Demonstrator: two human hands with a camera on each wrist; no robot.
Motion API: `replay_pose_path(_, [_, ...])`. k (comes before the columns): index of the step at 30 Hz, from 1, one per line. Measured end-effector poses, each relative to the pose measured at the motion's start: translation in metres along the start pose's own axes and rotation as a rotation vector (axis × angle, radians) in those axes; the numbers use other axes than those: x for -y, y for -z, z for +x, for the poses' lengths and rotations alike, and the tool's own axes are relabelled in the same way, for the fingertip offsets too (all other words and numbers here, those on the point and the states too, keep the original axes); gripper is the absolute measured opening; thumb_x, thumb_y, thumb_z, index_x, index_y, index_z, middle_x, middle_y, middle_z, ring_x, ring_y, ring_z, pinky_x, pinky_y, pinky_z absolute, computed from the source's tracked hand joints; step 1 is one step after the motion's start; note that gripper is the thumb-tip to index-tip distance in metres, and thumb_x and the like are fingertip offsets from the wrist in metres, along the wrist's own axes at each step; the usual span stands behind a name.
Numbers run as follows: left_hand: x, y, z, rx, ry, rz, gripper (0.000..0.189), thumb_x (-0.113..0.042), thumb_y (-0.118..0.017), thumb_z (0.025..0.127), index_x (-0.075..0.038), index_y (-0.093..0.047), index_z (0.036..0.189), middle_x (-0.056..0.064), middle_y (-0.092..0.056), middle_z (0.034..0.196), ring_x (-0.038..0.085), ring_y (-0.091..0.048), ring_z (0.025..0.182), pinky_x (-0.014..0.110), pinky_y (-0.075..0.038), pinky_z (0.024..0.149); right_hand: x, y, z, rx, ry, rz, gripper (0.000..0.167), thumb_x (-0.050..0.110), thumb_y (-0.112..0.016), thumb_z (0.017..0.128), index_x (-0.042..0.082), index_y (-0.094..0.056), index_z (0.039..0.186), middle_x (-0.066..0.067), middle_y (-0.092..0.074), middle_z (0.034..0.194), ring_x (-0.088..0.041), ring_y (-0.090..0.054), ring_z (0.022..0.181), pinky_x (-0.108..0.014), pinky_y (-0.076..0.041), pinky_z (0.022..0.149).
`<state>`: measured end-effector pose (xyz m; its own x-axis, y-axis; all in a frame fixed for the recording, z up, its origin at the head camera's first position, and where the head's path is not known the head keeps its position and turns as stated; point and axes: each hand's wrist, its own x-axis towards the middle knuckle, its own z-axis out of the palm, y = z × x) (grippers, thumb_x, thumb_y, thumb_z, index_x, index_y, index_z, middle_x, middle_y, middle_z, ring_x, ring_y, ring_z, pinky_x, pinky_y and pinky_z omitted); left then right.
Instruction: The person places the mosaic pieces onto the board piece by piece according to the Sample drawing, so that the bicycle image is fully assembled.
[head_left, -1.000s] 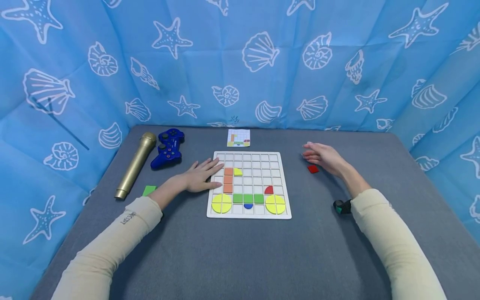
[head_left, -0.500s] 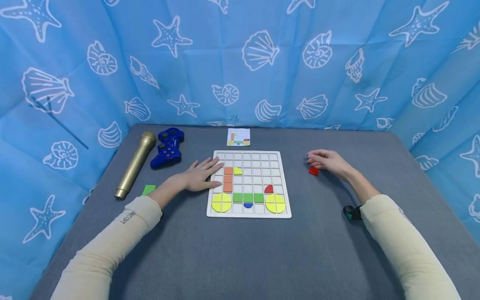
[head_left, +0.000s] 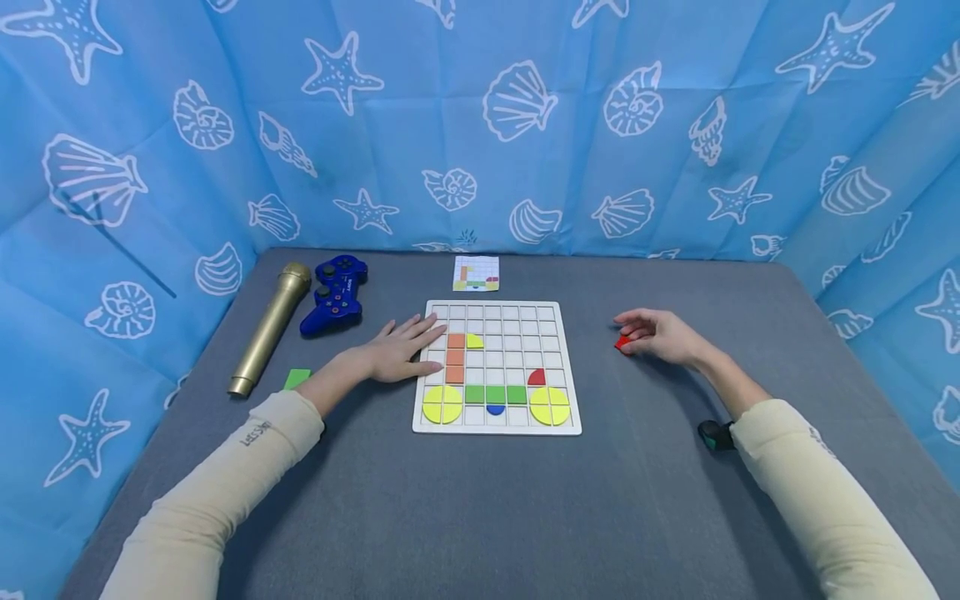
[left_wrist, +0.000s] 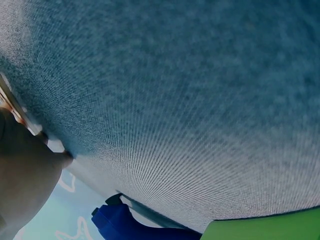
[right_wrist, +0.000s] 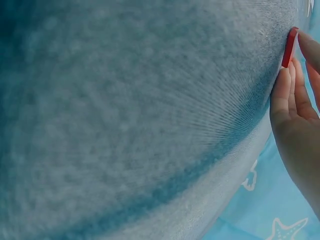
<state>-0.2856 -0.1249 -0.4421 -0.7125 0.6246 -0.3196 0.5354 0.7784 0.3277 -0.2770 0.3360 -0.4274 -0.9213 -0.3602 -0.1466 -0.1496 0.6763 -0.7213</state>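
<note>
My left hand [head_left: 397,352] lies flat with fingers spread across the left edge of a white grid board [head_left: 495,422]. On the board sit three orange squares [head_left: 455,357], a yellow quarter circle [head_left: 475,341], three green squares [head_left: 495,394], a blue half-circle piece [head_left: 495,409], a red quarter circle [head_left: 537,377], and yellow quarters forming a left circle [head_left: 442,404] and a right circle [head_left: 551,406]. To the right of the board, my right hand [head_left: 663,335] pinches a small red tile [right_wrist: 290,47] between thumb and fingers, low over the table; the fingers partly cover it in the head view.
A pattern card [head_left: 476,273] lies behind the board. At the left are a gold microphone [head_left: 272,329], a blue game controller [head_left: 335,294] and a green piece [head_left: 297,379] beside my left forearm. A blue shell-print curtain [head_left: 465,125] encloses the grey table [head_left: 480,517].
My right hand has come down and back toward me onto the red tile, and its thumb and fingers have closed on it. The left hand has stayed in place on the board.
</note>
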Motion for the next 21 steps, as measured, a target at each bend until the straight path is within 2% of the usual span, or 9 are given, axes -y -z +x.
replay_pose_path(12, [-0.0018, 0.0006, -0.0014, 0.002, 0.004, 0.000, 0.076, -0.058, -0.037, 0.097, -0.021, -0.005, 0.155, 0.006, 0.002, 0.159, 0.029, 0.004, 0.144, 0.058, 0.002, 0.109, 0.0060, -0.0009, -0.0013, -0.020, 0.001, -0.062, 0.049, 0.007, -0.069, 0.088, -0.009, -0.050, 0.130, -0.016, -0.056, 0.095, -0.023, -0.052, 0.078, -0.028, -0.043, 0.063])
replay_pose_path(19, [-0.0009, -0.0006, 0.0001, -0.004, 0.005, 0.003, 0.075, -0.058, -0.036, 0.098, -0.022, -0.006, 0.155, 0.005, 0.002, 0.159, 0.028, 0.004, 0.144, 0.058, 0.002, 0.109, 0.0021, 0.0022, -0.0029, -0.124, -0.099, -0.133, 0.034, 0.011, -0.068, 0.090, -0.004, -0.061, 0.119, -0.013, -0.062, 0.090, -0.021, -0.051, 0.072, -0.031, -0.040, 0.060])
replay_pose_path(21, [-0.0006, -0.0010, 0.0003, -0.006, 0.004, 0.002, 0.076, -0.059, -0.037, 0.097, -0.022, -0.006, 0.155, 0.005, 0.002, 0.159, 0.029, 0.004, 0.144, 0.058, 0.002, 0.109, 0.0025, 0.0019, -0.0039, -0.157, -0.134, -0.106, 0.031, 0.013, -0.067, 0.091, -0.004, -0.062, 0.116, -0.014, -0.063, 0.092, -0.021, -0.056, 0.074, -0.031, -0.046, 0.061])
